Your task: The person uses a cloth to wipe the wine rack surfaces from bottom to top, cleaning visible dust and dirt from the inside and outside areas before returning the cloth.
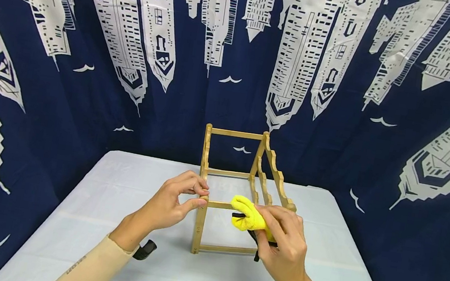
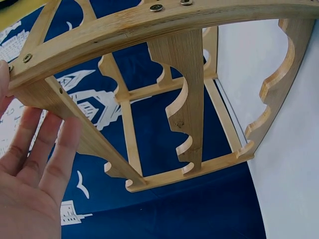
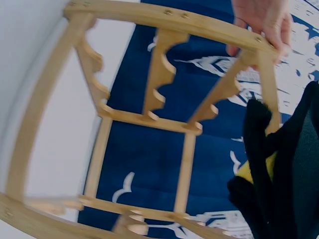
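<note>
A light wooden rack with wavy, notched side rails stands on the table. My left hand pinches its upper left front corner between thumb and fingers. In the left wrist view, the fingers lie behind that corner of the frame. My right hand grips a bunched yellow cloth with a black side, held close to the rack's front top bar. The right wrist view shows mostly the cloth's black side; the right fingers are hidden there.
The rack stands on a white-covered table. Behind and around it hangs a dark blue curtain printed with white upside-down buildings and birds. Black wrist mounts show beside both forearms.
</note>
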